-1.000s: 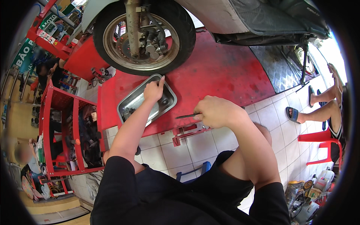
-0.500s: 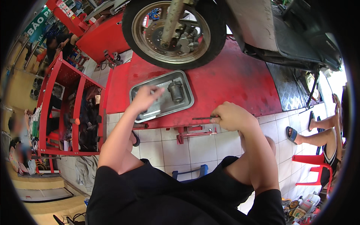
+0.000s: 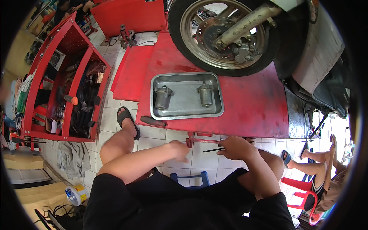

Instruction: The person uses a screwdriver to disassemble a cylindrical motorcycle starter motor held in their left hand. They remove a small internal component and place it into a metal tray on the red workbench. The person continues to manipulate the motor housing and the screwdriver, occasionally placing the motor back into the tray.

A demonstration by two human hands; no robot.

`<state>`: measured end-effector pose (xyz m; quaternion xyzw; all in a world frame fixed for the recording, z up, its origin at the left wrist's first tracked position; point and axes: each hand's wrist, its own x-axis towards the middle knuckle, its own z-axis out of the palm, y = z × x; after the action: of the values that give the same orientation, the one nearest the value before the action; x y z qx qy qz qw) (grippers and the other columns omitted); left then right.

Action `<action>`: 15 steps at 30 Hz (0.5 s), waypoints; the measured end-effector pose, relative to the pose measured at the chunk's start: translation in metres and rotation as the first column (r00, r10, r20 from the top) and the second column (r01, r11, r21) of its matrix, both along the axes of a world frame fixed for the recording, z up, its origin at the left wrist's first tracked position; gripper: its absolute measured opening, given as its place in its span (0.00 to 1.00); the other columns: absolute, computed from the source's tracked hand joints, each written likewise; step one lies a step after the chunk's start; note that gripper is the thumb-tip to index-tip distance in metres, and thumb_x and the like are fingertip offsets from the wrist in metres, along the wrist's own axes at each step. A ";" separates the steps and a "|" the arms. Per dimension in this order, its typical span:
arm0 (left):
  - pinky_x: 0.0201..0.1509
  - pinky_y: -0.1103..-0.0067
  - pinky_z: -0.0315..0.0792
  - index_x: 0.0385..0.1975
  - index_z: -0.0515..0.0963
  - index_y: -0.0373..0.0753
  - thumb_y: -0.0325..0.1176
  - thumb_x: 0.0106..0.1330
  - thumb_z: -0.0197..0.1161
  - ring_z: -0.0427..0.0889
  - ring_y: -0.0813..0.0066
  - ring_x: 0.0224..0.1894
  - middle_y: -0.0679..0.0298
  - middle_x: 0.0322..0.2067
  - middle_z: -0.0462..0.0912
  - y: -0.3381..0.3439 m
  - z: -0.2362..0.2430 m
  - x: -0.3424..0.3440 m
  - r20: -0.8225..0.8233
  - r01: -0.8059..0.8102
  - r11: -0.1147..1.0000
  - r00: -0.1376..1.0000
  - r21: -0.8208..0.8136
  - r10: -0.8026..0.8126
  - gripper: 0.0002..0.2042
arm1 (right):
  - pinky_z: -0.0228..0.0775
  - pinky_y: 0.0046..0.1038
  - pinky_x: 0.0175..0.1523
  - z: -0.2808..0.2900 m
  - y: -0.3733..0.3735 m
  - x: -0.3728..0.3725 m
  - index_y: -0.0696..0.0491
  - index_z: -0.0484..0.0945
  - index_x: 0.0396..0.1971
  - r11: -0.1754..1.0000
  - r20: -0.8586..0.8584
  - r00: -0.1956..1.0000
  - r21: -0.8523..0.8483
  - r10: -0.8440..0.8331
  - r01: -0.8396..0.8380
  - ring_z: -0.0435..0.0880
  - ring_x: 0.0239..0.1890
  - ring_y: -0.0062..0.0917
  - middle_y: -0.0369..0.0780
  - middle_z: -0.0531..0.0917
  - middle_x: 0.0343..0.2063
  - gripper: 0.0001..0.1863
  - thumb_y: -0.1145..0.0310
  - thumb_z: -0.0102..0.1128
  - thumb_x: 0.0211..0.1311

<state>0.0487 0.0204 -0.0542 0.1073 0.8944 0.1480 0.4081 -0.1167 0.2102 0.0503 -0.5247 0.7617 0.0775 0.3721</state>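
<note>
A shallow metal tray (image 3: 186, 115) lies on the red lift table with two grey cylindrical motors, likely starter motors, standing apart in it. One motor (image 3: 163, 97) is at the tray's left end, the other motor (image 3: 206, 95) toward its right. My left hand (image 3: 178, 151) hangs in front of the table edge, away from the tray; motion smears its fingers, and I see nothing in it. Lower right of the tray, my right hand (image 3: 235, 148) is closed round a thin dark rod-shaped tool (image 3: 213, 150). The tool's tip points left, and my fingers hide its middle.
A dark-gripped handle (image 3: 152, 121) lies at the front edge of the red table (image 3: 253, 103). Above it stands a scooter's front wheel (image 3: 226, 34). A red tool cart (image 3: 73, 96) is at left, a blue stool (image 3: 190, 177) below me, and a person sits on a red chair (image 3: 297, 188) at right.
My left hand has withdrawn from over the tray toward me, uncovering the left motor. My right hand, still holding the rod-shaped tool, is now in front of the table edge. The view has shifted.
</note>
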 end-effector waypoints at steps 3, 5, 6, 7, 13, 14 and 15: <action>0.54 0.62 0.74 0.48 0.78 0.34 0.52 0.65 0.61 0.81 0.54 0.51 0.53 0.48 0.81 -0.010 0.004 -0.003 -0.320 -0.078 0.997 0.944 0.011 0.077 0.25 | 0.75 0.44 0.48 -0.008 -0.011 0.005 0.57 0.81 0.37 1.000 -0.051 0.998 0.007 0.025 -0.025 0.84 0.42 0.45 0.48 0.85 0.35 0.19 0.53 0.59 0.64; 0.54 0.63 0.74 0.50 0.77 0.33 0.52 0.65 0.61 0.81 0.54 0.50 0.54 0.48 0.80 -0.014 0.015 -0.007 -0.319 -0.100 0.995 0.942 0.021 0.102 0.26 | 0.75 0.43 0.48 -0.010 -0.014 0.006 0.58 0.81 0.37 0.999 -0.065 0.997 0.027 0.047 -0.045 0.84 0.42 0.45 0.48 0.85 0.35 0.19 0.53 0.59 0.65; 0.54 0.63 0.74 0.50 0.77 0.33 0.51 0.65 0.61 0.81 0.54 0.50 0.54 0.48 0.80 -0.016 0.026 -0.008 -0.216 -0.117 0.993 0.969 0.030 0.121 0.26 | 0.75 0.43 0.47 -0.011 -0.015 0.007 0.58 0.80 0.37 0.998 -0.056 0.996 0.036 0.062 -0.060 0.84 0.42 0.44 0.49 0.85 0.35 0.20 0.53 0.59 0.65; 0.54 0.63 0.74 0.49 0.77 0.33 0.51 0.65 0.61 0.81 0.54 0.50 0.54 0.47 0.80 -0.017 0.031 -0.008 -0.111 -0.134 0.990 0.984 0.038 0.138 0.25 | 0.75 0.43 0.47 -0.011 -0.015 0.008 0.58 0.80 0.37 0.996 -0.047 0.996 0.044 0.076 -0.074 0.84 0.42 0.44 0.49 0.85 0.35 0.20 0.53 0.59 0.65; 0.56 0.64 0.72 0.46 0.80 0.35 0.51 0.65 0.63 0.81 0.59 0.53 0.57 0.47 0.82 -0.008 0.013 0.009 -0.048 -0.030 0.998 0.998 -0.047 0.028 0.23 | 0.75 0.43 0.46 -0.013 -0.002 0.015 0.59 0.79 0.37 0.997 0.023 0.997 -0.035 0.069 -0.068 0.84 0.41 0.45 0.50 0.84 0.34 0.19 0.54 0.59 0.65; 0.56 0.64 0.72 0.46 0.80 0.35 0.51 0.65 0.63 0.81 0.59 0.53 0.57 0.47 0.82 -0.006 0.009 0.010 -0.038 -0.028 0.999 0.999 -0.032 0.026 0.23 | 0.76 0.44 0.46 -0.014 -0.001 0.017 0.58 0.80 0.37 0.997 0.026 0.998 -0.046 0.065 -0.063 0.84 0.41 0.45 0.50 0.84 0.34 0.19 0.54 0.59 0.65; 0.56 0.64 0.71 0.47 0.79 0.35 0.51 0.65 0.63 0.80 0.59 0.54 0.57 0.47 0.82 -0.005 0.007 0.007 -0.036 -0.025 1.000 0.999 -0.017 0.024 0.24 | 0.76 0.44 0.45 -0.013 0.000 0.015 0.58 0.80 0.36 0.997 0.022 0.998 -0.057 0.059 -0.058 0.85 0.40 0.45 0.50 0.84 0.33 0.19 0.55 0.59 0.65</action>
<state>0.0561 0.0159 -0.0469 0.0955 0.9042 0.1432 0.3909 -0.1012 0.2097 0.0372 -0.5580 0.7435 0.0606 0.3635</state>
